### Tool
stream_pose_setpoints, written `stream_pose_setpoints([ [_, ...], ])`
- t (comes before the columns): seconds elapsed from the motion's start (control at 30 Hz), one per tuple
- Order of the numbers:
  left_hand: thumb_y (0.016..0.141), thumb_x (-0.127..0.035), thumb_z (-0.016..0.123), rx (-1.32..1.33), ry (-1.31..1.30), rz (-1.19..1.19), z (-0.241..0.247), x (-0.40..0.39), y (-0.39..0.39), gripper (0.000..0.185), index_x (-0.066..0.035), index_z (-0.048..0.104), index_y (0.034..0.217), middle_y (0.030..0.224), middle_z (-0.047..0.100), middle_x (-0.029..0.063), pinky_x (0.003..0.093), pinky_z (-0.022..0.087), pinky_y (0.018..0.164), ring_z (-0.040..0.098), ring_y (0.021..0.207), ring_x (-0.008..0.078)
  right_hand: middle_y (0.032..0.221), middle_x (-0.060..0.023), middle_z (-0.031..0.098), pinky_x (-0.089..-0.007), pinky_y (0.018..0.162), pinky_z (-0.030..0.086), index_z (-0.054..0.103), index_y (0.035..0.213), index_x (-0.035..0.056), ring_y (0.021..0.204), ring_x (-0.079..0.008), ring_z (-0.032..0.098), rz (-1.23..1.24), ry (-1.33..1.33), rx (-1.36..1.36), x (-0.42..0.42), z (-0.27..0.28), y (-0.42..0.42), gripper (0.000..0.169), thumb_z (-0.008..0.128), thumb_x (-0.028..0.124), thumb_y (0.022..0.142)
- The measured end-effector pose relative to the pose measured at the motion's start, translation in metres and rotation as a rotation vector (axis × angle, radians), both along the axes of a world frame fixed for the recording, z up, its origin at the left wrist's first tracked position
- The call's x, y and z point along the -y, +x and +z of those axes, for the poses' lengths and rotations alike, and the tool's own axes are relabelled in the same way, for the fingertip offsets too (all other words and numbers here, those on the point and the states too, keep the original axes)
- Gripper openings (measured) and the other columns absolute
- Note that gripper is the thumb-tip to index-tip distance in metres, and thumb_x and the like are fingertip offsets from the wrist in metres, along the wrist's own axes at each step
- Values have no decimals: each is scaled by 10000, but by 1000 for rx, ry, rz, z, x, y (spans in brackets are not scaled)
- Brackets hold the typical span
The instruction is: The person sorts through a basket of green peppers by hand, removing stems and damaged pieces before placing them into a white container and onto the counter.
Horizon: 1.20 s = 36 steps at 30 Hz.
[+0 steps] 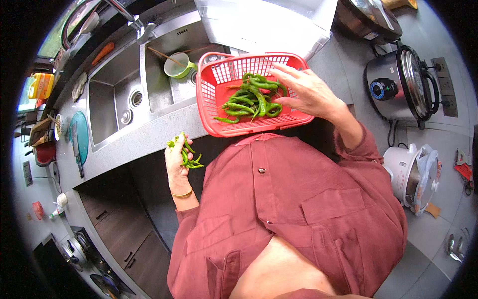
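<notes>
My left hand (176, 159) is closed around several green chili peppers (193, 163), their tips sticking out past my fingers in front of the counter edge. A red plastic basket (257, 129) with lattice walls rests at the counter's front, close against my body. Inside it lies a heap of long green peppers (242, 104), with a bit of red pepper showing among them. Over the basket's right side hovers my right hand (304, 88), fingers spread and thumb apart. It appears to hold nothing, and its fingertips are near the heap.
Left of the basket is a double steel sink (115, 88) with a faucet (140, 28) and a green-handled bowl (177, 67). A knife (76, 145) lies on a teal cutting board (81, 130). Electric cookers (396, 82) stand at right; a bright translucent container (261, 22) is behind the basket.
</notes>
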<state>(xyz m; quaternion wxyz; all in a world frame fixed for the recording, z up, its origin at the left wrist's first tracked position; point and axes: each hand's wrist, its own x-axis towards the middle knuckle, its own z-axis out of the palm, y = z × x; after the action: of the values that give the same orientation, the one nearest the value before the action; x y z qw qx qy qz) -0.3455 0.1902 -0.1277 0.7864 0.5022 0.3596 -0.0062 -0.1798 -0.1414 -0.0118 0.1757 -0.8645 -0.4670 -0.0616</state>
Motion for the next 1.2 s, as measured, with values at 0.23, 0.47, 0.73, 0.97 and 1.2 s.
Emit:
stream_pose_setpoints([
  [0.23,805,-172,628,24,-38,-26,4,1,5,177,-33,568,896,695,563,35,191,369,382,469,497,75,775,-104,598,-362,656,461,601,840,28,734,-273,578,31,44,-243,14,-9,-46,115,581,81,740],
  [0.47,771,-132,663,42,1,-166,16,5,26,128,-66,557,796,652,538,17,190,357,367,457,456,72,694,-96,565,-395,578,465,576,675,60,673,-287,588,182,-436,-314,-71,-68,0,96,589,154,688],
  [0.73,780,-129,650,46,-29,-127,17,3,11,114,-67,563,820,648,536,11,184,364,373,460,459,68,796,-130,579,-393,586,466,608,703,44,727,-292,594,107,-321,-330,-79,-88,-1,85,583,113,660],
  [0.97,800,-125,619,90,-54,-53,22,-5,3,76,-76,565,824,643,527,-2,180,364,367,466,482,60,815,-31,637,-163,459,359,632,975,33,522,-26,450,-429,671,-1465,-25,-41,2,179,578,96,817],
  [1.2,822,-121,578,150,-41,-75,36,-5,14,74,-60,537,819,642,521,12,181,368,368,463,471,68,1062,-143,592,-157,467,380,534,1114,8,491,-38,428,-276,1290,-1721,3,-54,-6,250,476,57,876],
])
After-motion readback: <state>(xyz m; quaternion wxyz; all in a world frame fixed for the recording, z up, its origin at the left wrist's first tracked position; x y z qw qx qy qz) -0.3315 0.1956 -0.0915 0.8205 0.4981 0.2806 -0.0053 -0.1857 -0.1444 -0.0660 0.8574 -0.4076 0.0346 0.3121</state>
